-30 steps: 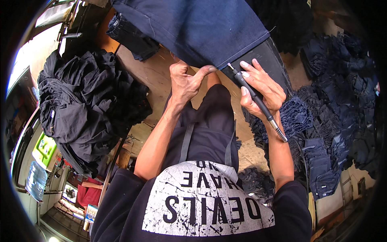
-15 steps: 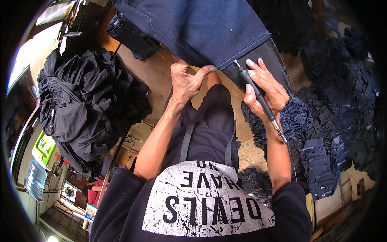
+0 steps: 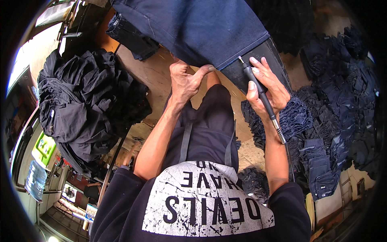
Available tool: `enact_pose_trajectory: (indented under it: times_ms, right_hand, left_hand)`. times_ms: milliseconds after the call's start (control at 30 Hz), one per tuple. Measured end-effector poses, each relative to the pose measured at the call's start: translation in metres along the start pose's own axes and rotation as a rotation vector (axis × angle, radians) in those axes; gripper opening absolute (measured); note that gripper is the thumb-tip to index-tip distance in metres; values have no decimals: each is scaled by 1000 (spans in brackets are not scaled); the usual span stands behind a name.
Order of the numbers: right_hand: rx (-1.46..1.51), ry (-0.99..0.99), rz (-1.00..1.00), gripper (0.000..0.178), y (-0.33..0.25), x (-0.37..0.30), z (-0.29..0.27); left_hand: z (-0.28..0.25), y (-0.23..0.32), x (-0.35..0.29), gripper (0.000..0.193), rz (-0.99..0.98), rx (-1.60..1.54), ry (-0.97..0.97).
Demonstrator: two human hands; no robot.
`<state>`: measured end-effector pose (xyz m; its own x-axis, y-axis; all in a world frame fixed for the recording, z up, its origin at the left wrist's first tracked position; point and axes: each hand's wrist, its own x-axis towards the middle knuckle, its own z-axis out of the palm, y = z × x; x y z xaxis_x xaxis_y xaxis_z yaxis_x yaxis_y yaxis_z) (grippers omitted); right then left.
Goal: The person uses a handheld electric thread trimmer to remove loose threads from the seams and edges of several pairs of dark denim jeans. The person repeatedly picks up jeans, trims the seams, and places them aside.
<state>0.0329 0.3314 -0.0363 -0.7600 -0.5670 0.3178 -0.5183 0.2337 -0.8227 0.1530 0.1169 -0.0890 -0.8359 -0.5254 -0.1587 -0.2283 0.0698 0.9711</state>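
Black cloth pile (image 3: 88,107) far left; next the left hand (image 3: 186,80), thumb at the near corner of the blue cloth (image 3: 201,32), fingers partly hidden, can't tell if clamped. Blue cloth is top centre, draped over a dark surface (image 3: 264,56). Right hand (image 3: 271,85) clamped round a black pen-shaped tool (image 3: 264,98), tip right by the hem (image 3: 244,51); dark clothes (image 3: 334,109) heaped far right.

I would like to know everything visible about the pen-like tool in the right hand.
The pen-like tool is slim, dark and plastic-looking, with a small pale tip and a silvery coil at its rear. It slants in the grip of the right hand, its tip pointing up-left at the hem of the blue cloth; whether they touch is unclear.
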Motion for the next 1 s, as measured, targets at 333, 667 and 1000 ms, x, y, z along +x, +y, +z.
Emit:
enact_pose_trajectory:
  times_ms: [333, 667, 1000]
  right_hand:
    - [23, -10, 33, 28, 2, 9, -10]
    - [64, -86, -66, 29, 7, 5, -8]
    - [55, -105, -50, 29, 7, 5, -8]
  left_hand:
    - [8, -14, 6, 32, 58, 63, 70]
    - [24, -22, 7, 31, 42, 65, 128]
    - [26, -26, 9, 19, 33, 81, 109]
